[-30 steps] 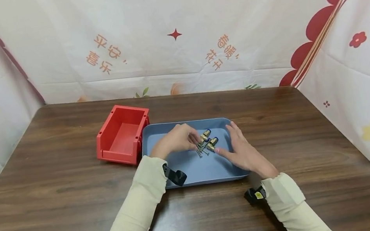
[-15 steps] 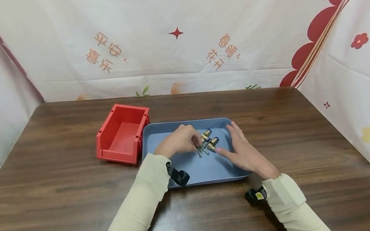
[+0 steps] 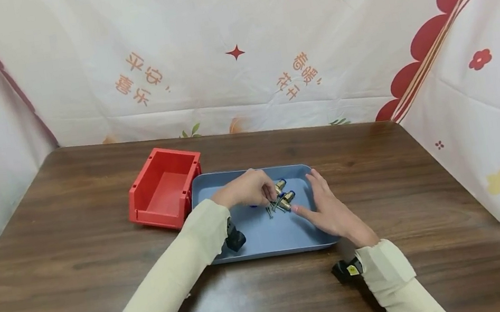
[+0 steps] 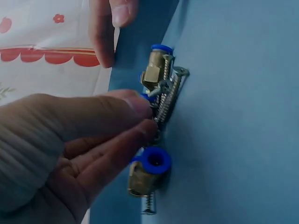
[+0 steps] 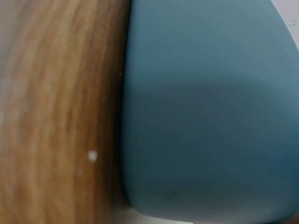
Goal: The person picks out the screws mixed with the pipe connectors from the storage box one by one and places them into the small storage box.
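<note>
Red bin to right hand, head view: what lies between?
In the head view, between the red bin and right hand: blue tray, with the left hand over it, and screws and blue-ended brass-coloured fittings in it.

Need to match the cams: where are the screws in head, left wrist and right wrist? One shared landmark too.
Head: screws a little below and right of picture centre, in the blue tray, beside the left hand.
Left wrist: screws around mid-picture, just right of the left hand; another pokes out near the bottom edge.
Right wrist: no screws in it.
Shared landmark: the blue tray, in all three; it fills most of right wrist.
</note>
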### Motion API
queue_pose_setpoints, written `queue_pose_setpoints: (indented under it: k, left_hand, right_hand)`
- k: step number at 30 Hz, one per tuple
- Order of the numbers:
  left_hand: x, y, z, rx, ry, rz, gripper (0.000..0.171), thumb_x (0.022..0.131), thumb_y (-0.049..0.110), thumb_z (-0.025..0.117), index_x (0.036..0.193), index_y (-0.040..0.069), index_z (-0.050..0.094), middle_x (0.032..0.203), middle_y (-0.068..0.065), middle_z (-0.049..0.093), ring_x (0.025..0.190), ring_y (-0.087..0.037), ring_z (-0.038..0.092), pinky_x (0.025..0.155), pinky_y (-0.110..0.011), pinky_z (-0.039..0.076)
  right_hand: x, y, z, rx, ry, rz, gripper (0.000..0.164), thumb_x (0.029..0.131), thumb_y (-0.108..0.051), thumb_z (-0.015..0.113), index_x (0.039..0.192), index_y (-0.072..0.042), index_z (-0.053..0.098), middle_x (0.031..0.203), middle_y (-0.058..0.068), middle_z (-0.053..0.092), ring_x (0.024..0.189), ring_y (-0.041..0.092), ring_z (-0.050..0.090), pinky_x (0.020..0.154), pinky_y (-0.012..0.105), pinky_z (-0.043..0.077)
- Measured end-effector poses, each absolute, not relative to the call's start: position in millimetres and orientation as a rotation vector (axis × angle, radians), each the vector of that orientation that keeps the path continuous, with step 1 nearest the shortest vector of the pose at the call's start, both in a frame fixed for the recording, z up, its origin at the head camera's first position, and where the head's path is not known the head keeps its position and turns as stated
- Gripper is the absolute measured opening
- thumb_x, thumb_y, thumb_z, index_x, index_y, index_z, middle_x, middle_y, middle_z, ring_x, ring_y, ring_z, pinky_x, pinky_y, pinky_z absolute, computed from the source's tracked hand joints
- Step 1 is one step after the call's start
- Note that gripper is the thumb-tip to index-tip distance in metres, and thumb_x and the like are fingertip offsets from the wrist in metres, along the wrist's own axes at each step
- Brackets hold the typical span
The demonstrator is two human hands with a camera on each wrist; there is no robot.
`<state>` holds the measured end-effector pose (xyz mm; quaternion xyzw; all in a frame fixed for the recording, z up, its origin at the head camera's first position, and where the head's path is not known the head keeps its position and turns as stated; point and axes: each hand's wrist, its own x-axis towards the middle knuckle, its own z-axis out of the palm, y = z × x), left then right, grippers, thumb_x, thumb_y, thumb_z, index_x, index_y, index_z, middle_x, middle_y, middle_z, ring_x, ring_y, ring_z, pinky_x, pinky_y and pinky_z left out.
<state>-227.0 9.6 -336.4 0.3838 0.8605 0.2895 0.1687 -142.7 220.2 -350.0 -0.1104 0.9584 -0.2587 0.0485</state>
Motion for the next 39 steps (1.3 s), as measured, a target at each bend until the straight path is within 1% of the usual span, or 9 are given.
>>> queue_pose_setpoints:
  k: [2, 5, 6, 7, 16, 26, 33, 39]
  left_hand:
    - [-226.2, 8.3, -341.3, 1.099, 2.436, 0.853, 0.012, 0.080, 0.000, 0.072, 0.083, 0.011, 0.074, 0.085, 0.002, 0.070, 0.075, -0.007, 0.061, 0.077, -0.024, 0.051]
    - [-224.7, 5.6, -345.9, 1.110, 2.436, 0.872, 0.012, 0.081, 0.002, 0.072, 0.082, 0.013, 0.074, 0.086, 0.003, 0.069, 0.076, -0.007, 0.061, 0.075, -0.021, 0.050]
    - [-224.7, 4.8, -346.3, 1.112, 2.433, 0.878, 0.012, 0.081, 0.002, 0.071, 0.081, 0.013, 0.073, 0.086, 0.003, 0.069, 0.076, -0.007, 0.060, 0.071, -0.021, 0.052]
    - [-224.7, 4.2, -346.0, 1.119, 2.434, 0.880, 0.011, 0.081, 0.002, 0.071, 0.081, 0.013, 0.073, 0.086, 0.003, 0.069, 0.076, -0.007, 0.060, 0.070, -0.021, 0.052]
    - [-228.6, 2.0, -344.9, 1.113, 2.421, 0.831, 0.012, 0.080, 0.003, 0.074, 0.086, 0.013, 0.074, 0.091, 0.002, 0.067, 0.077, -0.011, 0.057, 0.071, -0.020, 0.051]
    - [-228.0, 2.0, -346.8, 1.126, 2.451, 0.782, 0.010, 0.079, 0.007, 0.075, 0.087, 0.013, 0.074, 0.093, 0.002, 0.066, 0.079, -0.009, 0.056, 0.072, -0.020, 0.049]
    - [-228.8, 1.5, -347.7, 1.122, 2.474, 0.782, 0.012, 0.080, 0.005, 0.074, 0.089, 0.013, 0.074, 0.093, 0.002, 0.065, 0.080, -0.010, 0.056, 0.072, -0.021, 0.049]
    - [-229.3, 1.5, -348.5, 1.127, 2.494, 0.771, 0.007, 0.081, 0.007, 0.074, 0.085, 0.013, 0.074, 0.090, 0.002, 0.063, 0.079, -0.010, 0.055, 0.071, -0.020, 0.048]
  right_hand:
    - [-142.1, 220.7, -350.7, -0.332, 2.913, -0.791, 0.086, 0.094, -0.041, 0.055, 0.149, 0.006, 0.008, 0.157, 0.025, -0.003, 0.142, 0.045, 0.016, 0.108, 0.060, 0.027]
    - [-141.5, 220.8, -351.7, -0.319, 2.908, -0.798, 0.086, 0.094, -0.041, 0.055, 0.149, 0.005, 0.007, 0.157, 0.024, -0.003, 0.141, 0.045, 0.018, 0.108, 0.060, 0.028]
    - [-141.7, 220.9, -351.6, -0.313, 2.907, -0.799, 0.086, 0.094, -0.041, 0.055, 0.149, 0.005, 0.007, 0.157, 0.024, -0.004, 0.141, 0.045, 0.018, 0.108, 0.060, 0.028]
    - [-142.1, 220.9, -351.3, -0.311, 2.910, -0.799, 0.086, 0.094, -0.041, 0.054, 0.149, 0.005, 0.007, 0.157, 0.024, -0.004, 0.141, 0.045, 0.018, 0.108, 0.060, 0.028]
    - [-144.6, 221.6, -349.7, -0.299, 2.910, -0.804, 0.086, 0.095, -0.041, 0.053, 0.149, 0.004, 0.006, 0.158, 0.023, -0.004, 0.142, 0.044, 0.016, 0.109, 0.059, 0.026]
    - [-143.6, 221.9, -350.7, -0.312, 2.903, -0.822, 0.085, 0.095, -0.039, 0.053, 0.149, 0.005, 0.006, 0.157, 0.024, -0.004, 0.143, 0.044, 0.014, 0.110, 0.059, 0.025]
    - [-143.6, 222.0, -350.4, -0.315, 2.909, -0.821, 0.084, 0.096, -0.039, 0.052, 0.149, 0.005, 0.005, 0.158, 0.023, -0.004, 0.142, 0.044, 0.015, 0.110, 0.059, 0.025]
    - [-142.9, 222.1, -350.5, -0.304, 2.909, -0.821, 0.084, 0.096, -0.040, 0.052, 0.149, 0.005, 0.005, 0.157, 0.024, -0.004, 0.142, 0.044, 0.014, 0.110, 0.059, 0.025]
